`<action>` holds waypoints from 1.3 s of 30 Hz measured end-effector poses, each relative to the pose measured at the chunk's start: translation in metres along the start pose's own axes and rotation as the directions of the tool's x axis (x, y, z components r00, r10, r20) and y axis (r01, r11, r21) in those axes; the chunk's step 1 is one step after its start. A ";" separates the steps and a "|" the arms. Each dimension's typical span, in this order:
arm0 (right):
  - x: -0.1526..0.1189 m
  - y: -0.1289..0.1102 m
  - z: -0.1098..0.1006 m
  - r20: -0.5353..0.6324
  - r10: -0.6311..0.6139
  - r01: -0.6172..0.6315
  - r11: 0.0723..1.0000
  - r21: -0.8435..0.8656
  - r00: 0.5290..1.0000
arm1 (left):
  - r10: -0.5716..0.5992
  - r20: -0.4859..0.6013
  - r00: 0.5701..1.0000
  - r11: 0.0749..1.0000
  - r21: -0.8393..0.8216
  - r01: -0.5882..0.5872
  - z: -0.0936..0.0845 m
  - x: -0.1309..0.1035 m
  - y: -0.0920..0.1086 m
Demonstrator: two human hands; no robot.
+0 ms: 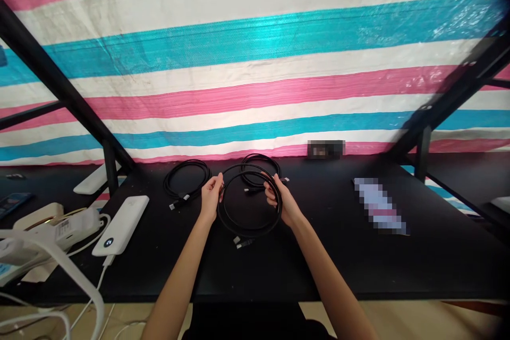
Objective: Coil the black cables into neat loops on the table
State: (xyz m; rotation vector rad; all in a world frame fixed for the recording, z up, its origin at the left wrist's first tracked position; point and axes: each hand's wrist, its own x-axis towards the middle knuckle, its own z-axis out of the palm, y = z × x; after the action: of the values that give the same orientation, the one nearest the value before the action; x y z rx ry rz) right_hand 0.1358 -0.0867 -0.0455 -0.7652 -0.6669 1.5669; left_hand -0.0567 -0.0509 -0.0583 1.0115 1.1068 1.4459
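Observation:
Between my two hands is a coiled black cable [251, 232], its loops forming a wide ring above the black table. My left hand [212, 195] pinches the ring's left side, fingers closed. The fingers of my right hand [283, 199] curl round the coil's right side. Two connector ends [244, 243] of a cable show at the bottom of the ring. Behind it, partly overlapped by the held loops, lies a second coiled cable [261, 156] with its plugs toward the right hand. A third coiled cable [187, 161] rests to the left, its plugs at the front.
On the left of the black table [342, 271] lies a white power bank [121, 224] with a white cord plugged in. Farther left is a white power strip [71, 228] with cords. A blurred phone-like object [380, 206] lies right; a small dark box [325, 149] stands at the back.

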 end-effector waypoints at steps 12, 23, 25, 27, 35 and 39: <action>0.005 -0.009 -0.014 -0.174 -0.161 0.162 0.987 -0.005 0.972 | 0.079 -0.474 0.877 0.925 -0.294 -0.243 -0.033 0.019 0.025; 0.008 -0.005 -0.024 -0.243 -0.330 0.251 0.918 -0.306 0.912 | 0.090 -0.565 0.820 0.878 -0.344 -0.333 -0.037 0.018 0.030; 0.007 -0.006 -0.025 -0.241 -0.365 0.260 0.889 -0.376 0.899 | 0.081 -0.556 0.827 0.874 -0.359 -0.328 -0.037 0.018 0.031; 0.007 -0.006 -0.026 -0.245 -0.411 0.280 0.856 -0.434 0.878 | 0.064 -0.547 0.835 0.869 -0.381 -0.317 -0.039 0.019 0.032; 0.009 -0.008 -0.027 -0.365 -0.577 0.415 0.800 -0.434 0.730 | 0.028 -0.554 0.832 0.823 -0.459 -0.333 -0.043 0.020 0.034; 0.010 -0.013 -0.030 -0.448 -0.618 0.482 0.785 -0.388 0.646 | -0.038 -0.437 0.898 0.779 -0.576 -0.247 -0.044 0.020 0.034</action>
State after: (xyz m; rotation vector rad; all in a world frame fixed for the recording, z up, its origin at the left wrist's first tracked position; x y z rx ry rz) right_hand 0.1663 -0.0755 -0.0549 -1.0206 -0.5744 0.6381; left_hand -0.1094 -0.0395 -0.0346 0.2816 0.7626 2.0130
